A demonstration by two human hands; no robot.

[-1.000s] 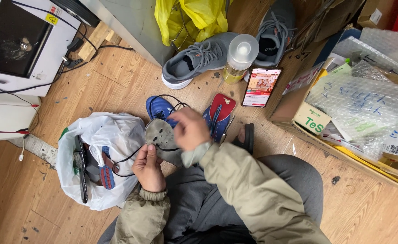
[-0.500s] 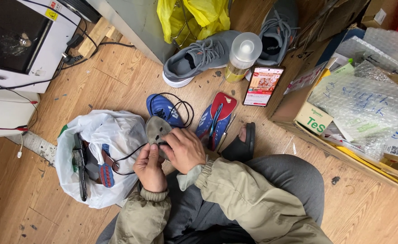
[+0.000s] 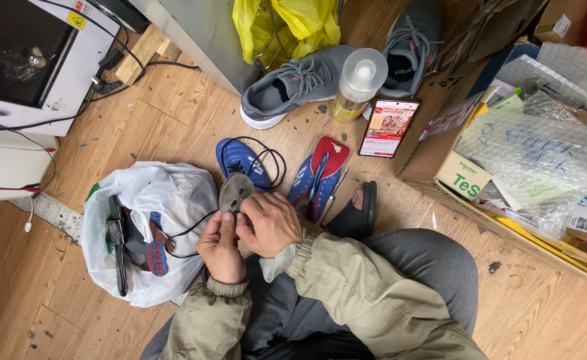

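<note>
Grey insole (image 3: pixel 235 192) pinched at its near end by both hands, toe end pointing away over the wooden floor (image 3: pixel 173 113). Left hand (image 3: pixel 219 245) curled shut around the insole's lower left edge, thumb on top; right hand (image 3: pixel 269 223) folded closed over its lower right edge, knuckles up, touching the left hand. Thin black cord (image 3: pixel 187 232) running from the insole's near end, where the hands meet, leftward into a white plastic bag (image 3: pixel 167 200) just left of the insole, holding dark straps and a blue-and-red insole. Just beyond the insole, touching its far edge, a blue insole (image 3: pixel 240 163) ringed by a black loop of cord (image 3: pixel 270 157). Right of the insole, a red-and-blue insole pair (image 3: pixel 320 175) and, nearer the knee, a foot in a black slide sandal (image 3: pixel 359 212). Farther off beyond the insole, two grey sneakers (image 3: pixel 293 87), a clear bottle with a white cap (image 3: pixel 357 83) and a lit phone (image 3: pixel 388 127) lying flat. Far right of the insole, a cardboard box (image 3: pixel 440 153) piled with bubble wrap (image 3: pixel 540 153). Far up-left of the insole, a white appliance with a dark window (image 3: pixel 23 60).
</note>
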